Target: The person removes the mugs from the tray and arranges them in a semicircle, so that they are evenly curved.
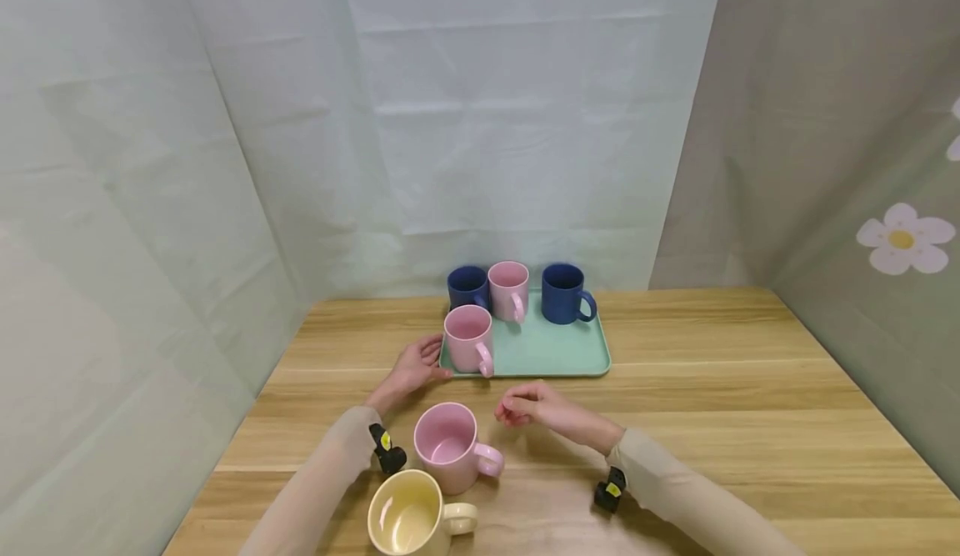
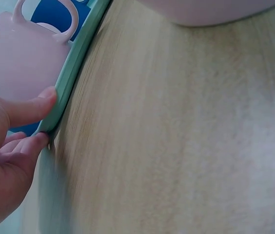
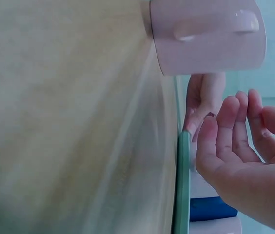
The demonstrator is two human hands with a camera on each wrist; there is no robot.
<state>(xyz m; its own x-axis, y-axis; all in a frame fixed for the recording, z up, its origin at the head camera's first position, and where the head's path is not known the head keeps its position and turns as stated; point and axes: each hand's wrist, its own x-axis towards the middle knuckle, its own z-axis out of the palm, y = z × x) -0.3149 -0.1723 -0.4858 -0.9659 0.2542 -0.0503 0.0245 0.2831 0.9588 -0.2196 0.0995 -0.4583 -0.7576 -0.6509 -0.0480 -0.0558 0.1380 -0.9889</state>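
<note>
At its near left corner, the left fingers (image 2: 32,145) grip the green tray (image 1: 551,352).

Rectangular mint-green tray (image 1: 558,352) on wooden table (image 1: 697,406), under four upright mugs (image 1: 467,348)

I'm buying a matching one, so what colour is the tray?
The tray is pale mint green, clearest in the head view.

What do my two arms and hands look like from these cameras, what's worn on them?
Both the left hand and right hand are ungloved. Pale beige long sleeves cover the forearms. Each wrist carries a small, blocky black device with a yellow patch; no cables are visible.
</note>
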